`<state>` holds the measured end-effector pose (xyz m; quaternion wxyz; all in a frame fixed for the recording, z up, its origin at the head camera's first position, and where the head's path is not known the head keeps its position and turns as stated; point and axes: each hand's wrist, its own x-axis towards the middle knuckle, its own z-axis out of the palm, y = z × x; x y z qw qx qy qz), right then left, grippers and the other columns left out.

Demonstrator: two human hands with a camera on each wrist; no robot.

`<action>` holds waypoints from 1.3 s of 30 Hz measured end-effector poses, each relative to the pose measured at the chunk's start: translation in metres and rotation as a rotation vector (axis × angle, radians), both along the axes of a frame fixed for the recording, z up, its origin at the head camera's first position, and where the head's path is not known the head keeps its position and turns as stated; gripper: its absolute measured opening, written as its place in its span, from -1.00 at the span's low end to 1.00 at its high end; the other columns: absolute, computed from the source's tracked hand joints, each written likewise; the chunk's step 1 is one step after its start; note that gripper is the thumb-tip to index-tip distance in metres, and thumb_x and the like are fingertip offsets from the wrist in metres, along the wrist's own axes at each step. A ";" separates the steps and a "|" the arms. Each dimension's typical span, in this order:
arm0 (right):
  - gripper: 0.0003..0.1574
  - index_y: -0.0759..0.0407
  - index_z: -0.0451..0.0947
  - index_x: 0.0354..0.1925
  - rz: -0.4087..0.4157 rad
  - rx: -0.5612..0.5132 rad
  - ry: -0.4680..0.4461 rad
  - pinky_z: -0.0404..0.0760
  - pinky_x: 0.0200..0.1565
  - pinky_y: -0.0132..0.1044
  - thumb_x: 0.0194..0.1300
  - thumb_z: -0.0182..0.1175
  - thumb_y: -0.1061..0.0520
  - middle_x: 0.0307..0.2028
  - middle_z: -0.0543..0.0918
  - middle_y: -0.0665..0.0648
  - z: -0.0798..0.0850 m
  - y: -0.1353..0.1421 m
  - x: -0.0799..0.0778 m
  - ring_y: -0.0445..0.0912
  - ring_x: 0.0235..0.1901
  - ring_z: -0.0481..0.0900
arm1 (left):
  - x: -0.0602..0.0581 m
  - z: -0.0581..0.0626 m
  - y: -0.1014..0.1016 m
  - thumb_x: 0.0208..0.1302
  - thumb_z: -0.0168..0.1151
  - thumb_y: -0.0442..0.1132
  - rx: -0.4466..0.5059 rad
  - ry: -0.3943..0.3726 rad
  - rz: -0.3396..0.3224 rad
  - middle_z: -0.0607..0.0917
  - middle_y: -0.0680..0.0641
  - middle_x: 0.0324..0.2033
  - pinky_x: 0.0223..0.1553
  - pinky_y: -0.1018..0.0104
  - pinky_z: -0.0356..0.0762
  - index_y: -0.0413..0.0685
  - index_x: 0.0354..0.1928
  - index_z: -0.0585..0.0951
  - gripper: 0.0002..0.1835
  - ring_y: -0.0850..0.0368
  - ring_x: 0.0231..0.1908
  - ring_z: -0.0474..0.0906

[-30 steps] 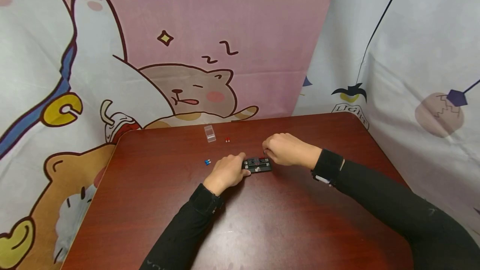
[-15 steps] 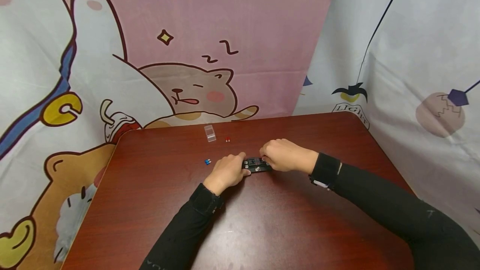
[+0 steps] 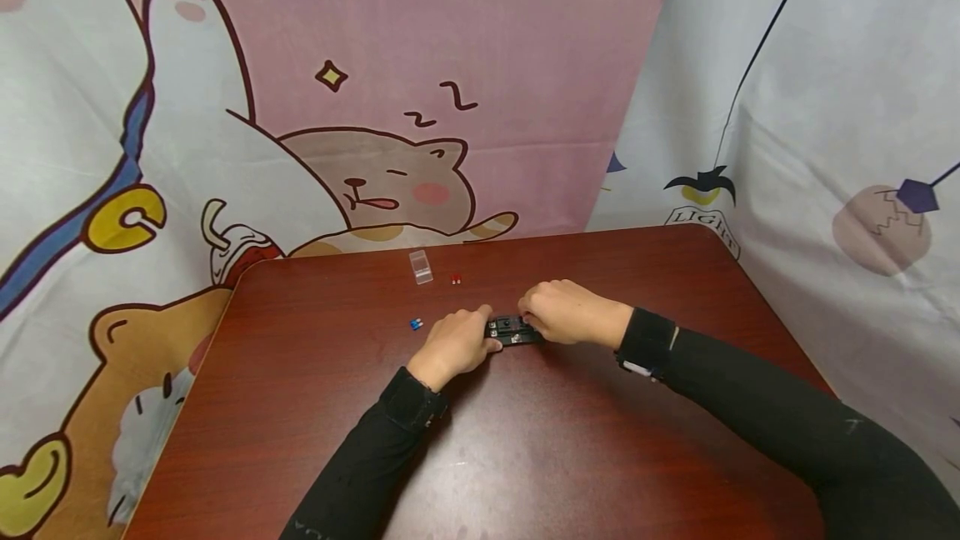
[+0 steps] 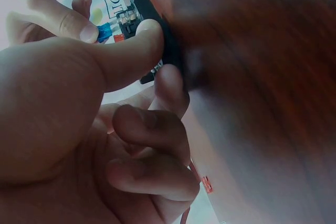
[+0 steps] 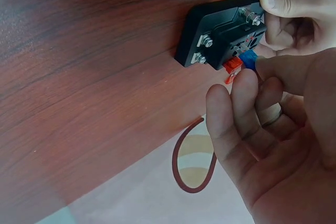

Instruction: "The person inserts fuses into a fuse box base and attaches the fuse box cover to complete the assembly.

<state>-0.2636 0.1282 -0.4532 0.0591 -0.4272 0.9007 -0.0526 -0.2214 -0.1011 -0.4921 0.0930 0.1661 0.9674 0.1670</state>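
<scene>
A black fuse block (image 3: 513, 338) lies on the table, its metal screw terminals showing in the right wrist view. My left hand (image 3: 452, 344) grips the block's left end between thumb and fingers. At its other end, my right hand (image 3: 568, 312) pinches a blue blade fuse (image 5: 248, 59) between thumb and index finger. The blue fuse's prongs are at the block's slots; how deep they sit I cannot tell. Right beside it, a red blade fuse (image 5: 232, 65) stands in the block. The right hand covers the block's right part in the head view.
Another blue blade fuse (image 3: 416, 324) lies left of the left hand. Farther back are a loose red blade fuse (image 3: 456, 279) and a small clear plastic cover (image 3: 422, 267). The brown table (image 3: 570, 448) ends at a printed cloth backdrop (image 3: 555, 90).
My right hand has come slightly left and down, onto the right end of the fuse block, and then almost stopped. The left hand and the loose fuses have stayed put.
</scene>
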 end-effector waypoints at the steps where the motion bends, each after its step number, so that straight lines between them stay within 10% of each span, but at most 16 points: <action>1: -0.83 0.07 0.75 -0.19 0.002 -0.002 0.000 0.57 -0.33 -0.26 0.62 0.26 0.15 -0.34 0.72 -0.06 0.000 0.000 0.000 -0.23 -0.41 0.51 | 0.000 0.000 0.000 0.48 0.49 0.09 0.000 0.000 0.000 0.82 -0.13 -0.06 -0.14 -0.03 0.69 0.01 0.27 0.63 -0.50 -0.02 -0.16 0.74; 39: -0.80 0.05 0.72 -0.29 -0.015 -0.014 0.001 0.48 -0.37 -0.29 0.58 0.30 0.18 -0.40 0.67 -0.07 -0.004 -0.005 0.000 -0.22 -0.45 0.47 | 0.000 0.000 0.001 0.49 0.48 0.08 -0.005 -0.012 0.003 0.82 -0.13 -0.05 -0.16 -0.01 0.69 0.02 0.30 0.62 -0.49 -0.03 -0.16 0.75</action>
